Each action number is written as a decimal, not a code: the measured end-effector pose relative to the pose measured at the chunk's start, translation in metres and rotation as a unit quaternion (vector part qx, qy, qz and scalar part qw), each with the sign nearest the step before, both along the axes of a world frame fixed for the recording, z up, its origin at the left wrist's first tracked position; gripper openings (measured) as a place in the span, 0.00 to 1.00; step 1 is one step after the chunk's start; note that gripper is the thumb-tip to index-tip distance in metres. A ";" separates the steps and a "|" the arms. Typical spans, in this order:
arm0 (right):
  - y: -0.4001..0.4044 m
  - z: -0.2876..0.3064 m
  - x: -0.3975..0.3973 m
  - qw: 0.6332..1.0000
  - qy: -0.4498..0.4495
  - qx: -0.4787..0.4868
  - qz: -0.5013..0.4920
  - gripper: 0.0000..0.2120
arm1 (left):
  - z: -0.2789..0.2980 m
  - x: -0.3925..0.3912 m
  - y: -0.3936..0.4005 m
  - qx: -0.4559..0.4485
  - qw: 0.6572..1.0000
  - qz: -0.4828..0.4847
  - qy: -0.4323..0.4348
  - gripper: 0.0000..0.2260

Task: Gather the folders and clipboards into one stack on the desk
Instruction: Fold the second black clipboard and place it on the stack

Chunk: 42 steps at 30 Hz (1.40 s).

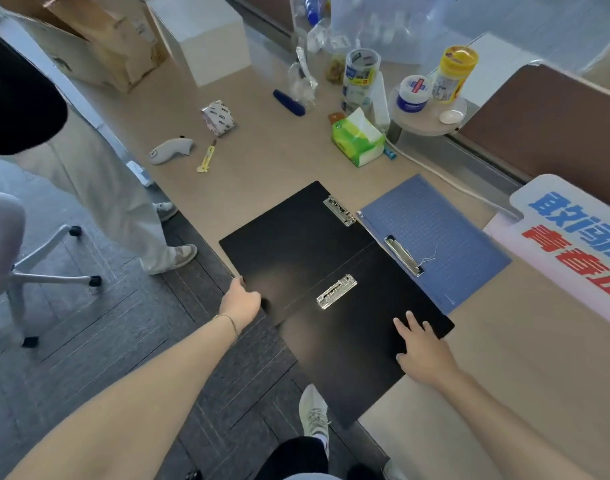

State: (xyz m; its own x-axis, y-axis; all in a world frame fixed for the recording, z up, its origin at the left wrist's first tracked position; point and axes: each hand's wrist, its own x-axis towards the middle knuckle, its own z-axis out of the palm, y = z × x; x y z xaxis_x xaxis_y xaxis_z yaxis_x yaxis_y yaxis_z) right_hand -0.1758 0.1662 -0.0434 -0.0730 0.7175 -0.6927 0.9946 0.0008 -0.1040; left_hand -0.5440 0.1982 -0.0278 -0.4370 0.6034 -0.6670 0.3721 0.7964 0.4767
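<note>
Two black clipboards lay at frame centre on the tabletop [268,174], the far black clipboard [289,244] gripped at its lower-left corner by the left hand [242,301]. The near black clipboard [352,348] was pressed flat under the right hand [423,351], fingers spread, nothing held. The blue clipboard [445,237] lay just right of both, long axis running toward the lower right, nearer the right hand.

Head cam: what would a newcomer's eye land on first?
The open black folder spread across the desk's near edge, part of it overhanging the floor, with two metal clips on its inner faces. The left hand grips its left edge and the right hand lies flat on its right half. Beside it on the right lies a blue clip folder, and clutter fills the far desk.
</note>
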 end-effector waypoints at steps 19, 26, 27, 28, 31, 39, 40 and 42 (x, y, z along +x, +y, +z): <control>-0.005 0.012 -0.005 1.000 0.001 -0.008 0.001 0.42 | 0.034 -0.034 0.040 0.133 0.902 0.319 -0.258 0.18; -0.004 0.009 0.001 0.994 0.081 -0.026 -0.074 0.42 | 0.070 -0.047 0.031 0.172 0.879 0.230 -0.381 0.29; -0.004 0.008 0.004 0.989 0.112 -0.028 -0.097 0.42 | 0.072 -0.042 0.025 0.165 0.880 0.207 -0.395 0.29; -0.005 0.010 0.007 0.980 0.148 -0.031 -0.128 0.41 | 0.073 -0.035 0.018 0.157 0.883 0.188 -0.401 0.28; -0.010 0.019 0.016 0.929 0.257 -0.051 -0.262 0.42 | 0.071 -0.014 -0.003 0.132 0.886 0.168 -0.412 0.27; -0.036 0.032 0.040 0.745 0.399 0.013 -0.535 0.36 | 0.048 0.038 -0.031 0.069 0.953 0.061 -0.289 0.09; -0.040 0.033 0.043 0.741 0.397 0.018 -0.540 0.36 | 0.044 0.043 -0.031 0.052 0.965 0.012 -0.258 0.08; -0.049 0.036 0.049 0.735 0.395 0.011 -0.551 0.37 | 0.037 0.053 -0.032 0.031 0.973 -0.085 -0.212 0.07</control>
